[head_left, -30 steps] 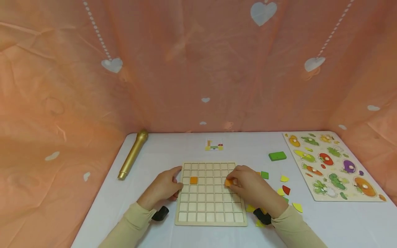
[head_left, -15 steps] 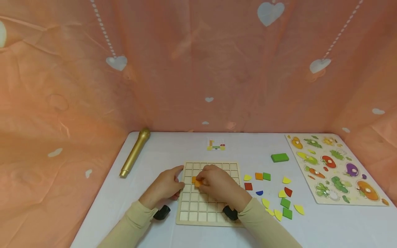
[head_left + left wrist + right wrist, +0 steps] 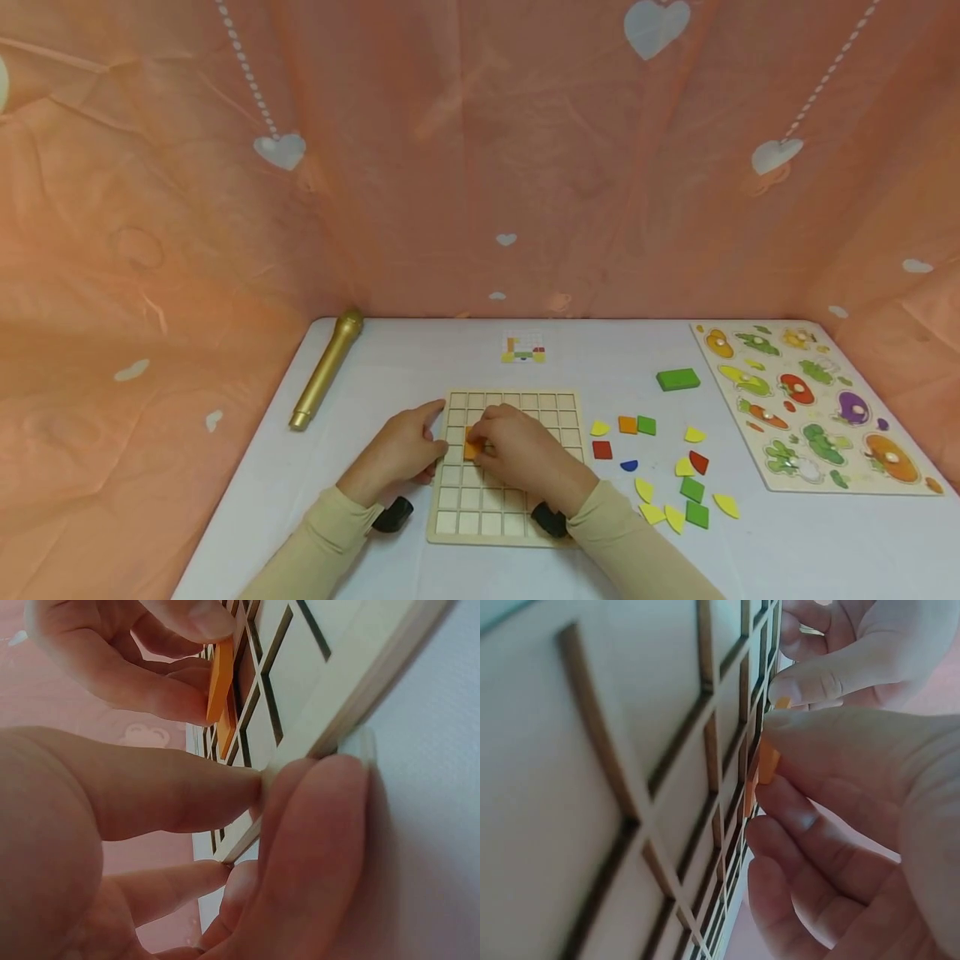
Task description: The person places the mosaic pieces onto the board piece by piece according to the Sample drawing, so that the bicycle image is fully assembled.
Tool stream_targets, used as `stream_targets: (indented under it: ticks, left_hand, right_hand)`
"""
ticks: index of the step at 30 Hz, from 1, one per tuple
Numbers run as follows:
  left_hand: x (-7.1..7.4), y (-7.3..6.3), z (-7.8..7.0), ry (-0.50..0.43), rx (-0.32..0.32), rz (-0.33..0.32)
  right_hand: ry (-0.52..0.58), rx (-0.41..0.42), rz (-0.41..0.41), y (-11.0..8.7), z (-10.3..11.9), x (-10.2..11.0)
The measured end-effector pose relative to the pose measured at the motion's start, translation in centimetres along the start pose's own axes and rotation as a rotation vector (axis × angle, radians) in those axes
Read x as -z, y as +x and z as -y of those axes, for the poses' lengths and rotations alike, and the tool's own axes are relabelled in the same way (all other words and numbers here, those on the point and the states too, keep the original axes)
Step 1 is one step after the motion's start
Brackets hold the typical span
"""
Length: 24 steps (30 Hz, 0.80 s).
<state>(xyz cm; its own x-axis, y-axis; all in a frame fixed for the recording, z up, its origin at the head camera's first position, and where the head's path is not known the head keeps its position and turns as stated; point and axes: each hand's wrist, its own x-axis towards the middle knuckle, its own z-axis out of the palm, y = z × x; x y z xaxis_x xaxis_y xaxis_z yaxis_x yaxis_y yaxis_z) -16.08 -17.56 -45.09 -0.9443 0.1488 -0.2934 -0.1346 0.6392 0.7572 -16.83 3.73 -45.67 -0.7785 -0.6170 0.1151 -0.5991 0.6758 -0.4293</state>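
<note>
A pale wooden grid board (image 3: 491, 500) lies on the table in front of me. My left hand (image 3: 401, 446) holds its left edge, thumb and fingertips along the rim. My right hand (image 3: 517, 446) reaches over the board and pinches an orange square tile (image 3: 220, 681) between thumb and fingers. That tile is tilted, close over a cell near the board's left side. Right beside it, another orange tile (image 3: 226, 736) sits in a cell, partly hidden by the right fingers in the head view.
Loose green, yellow, red, blue and orange pieces lie right of the board, among them a red square (image 3: 602, 450). Behind are a small pattern card (image 3: 523, 346) and a green block (image 3: 678, 380). A gold microphone (image 3: 326, 371) lies left, a vegetable puzzle board (image 3: 817, 408) right.
My right hand has carried the orange tile leftward across the board to beside the seated orange tile and lowered it there. The left hand has stayed at the board's left edge.
</note>
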Motion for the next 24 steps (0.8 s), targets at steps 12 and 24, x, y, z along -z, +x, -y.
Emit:
stream_targets:
  ticks: [12, 24]
  left_hand:
    - [-0.05, 0.02, 0.00, 0.015, 0.009, -0.005]
    - [-0.03, -0.14, -0.18, 0.006, 0.013, 0.003]
  right_hand:
    - [-0.001, 0.007, 0.009, 0.03, 0.07, -0.24]
    - [-0.017, -0.008, 0.008, -0.04, 0.11, -0.34]
